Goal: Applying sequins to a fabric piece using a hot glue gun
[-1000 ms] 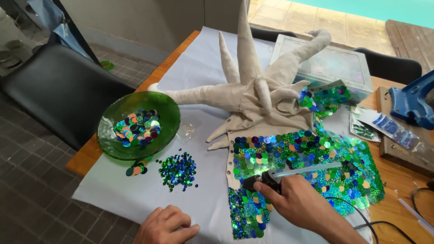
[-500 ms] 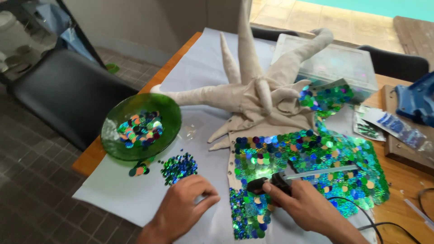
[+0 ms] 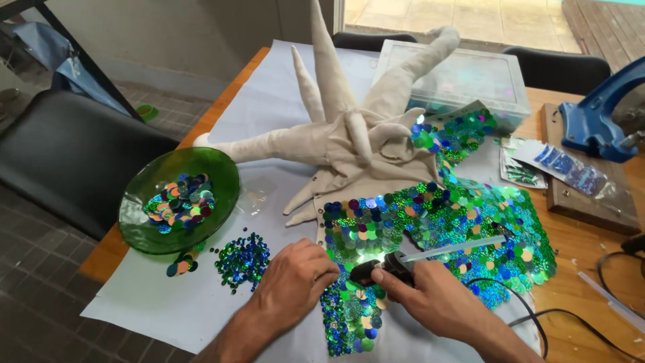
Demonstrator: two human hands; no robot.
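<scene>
So: 2 hands [image 3: 295, 282], 1 glue gun [image 3: 383, 267], 1 bowl [image 3: 222, 171].

Glossy sequins [image 3: 430, 215], matt cloth figure [image 3: 349, 134], green glass bowl [image 3: 222, 185]

Left hand [image 3: 293, 277] lies knuckles up, fingers curled downward, forearm running to the lower edge. Right hand [image 3: 430, 296] is closed in a grip, index finger forward, wrist angled right.

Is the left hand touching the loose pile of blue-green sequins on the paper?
Apart. The head view shows the left hand to the right of the loose sequin pile, with a strip of bare paper between them.
</scene>
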